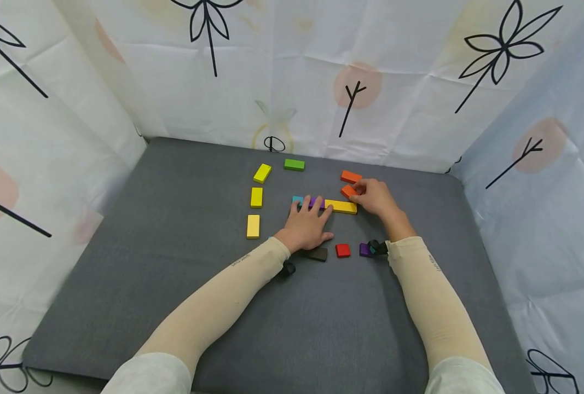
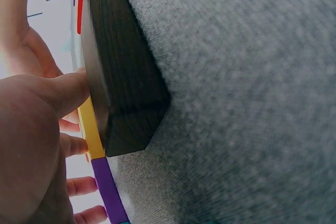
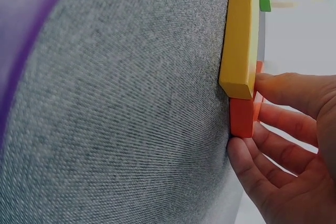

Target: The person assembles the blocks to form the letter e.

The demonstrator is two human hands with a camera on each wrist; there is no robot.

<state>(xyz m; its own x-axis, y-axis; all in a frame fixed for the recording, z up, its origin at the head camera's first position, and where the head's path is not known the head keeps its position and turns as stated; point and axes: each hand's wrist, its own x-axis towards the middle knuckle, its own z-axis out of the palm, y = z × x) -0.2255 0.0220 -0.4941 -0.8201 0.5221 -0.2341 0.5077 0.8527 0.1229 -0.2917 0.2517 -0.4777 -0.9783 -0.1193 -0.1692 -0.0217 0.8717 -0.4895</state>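
Note:
A row of wooden blocks lies on the grey table: a light blue block (image 1: 297, 199), a purple block (image 1: 317, 203) and a longer yellow-orange block (image 1: 342, 207). Over this row my left hand (image 1: 305, 225) spreads its straight fingers, the fingertips at the blocks' near side or tops. Its palm is close to a dark brown block (image 2: 123, 72). At the row's right end my right hand (image 1: 377, 198) pinches a small orange block (image 3: 241, 116) between thumb and fingers. That block sits right by the end of the yellow-orange one. Another orange block (image 1: 351, 176) lies just behind it.
Yellow blocks (image 1: 256, 197) form a column on the left, with a green block (image 1: 294, 164) at the back. Nearer me lie a red block (image 1: 343, 250) and a purple block (image 1: 364, 250), the latter partly behind the right wrist camera. Patterned curtains (image 1: 292, 65) border the table.

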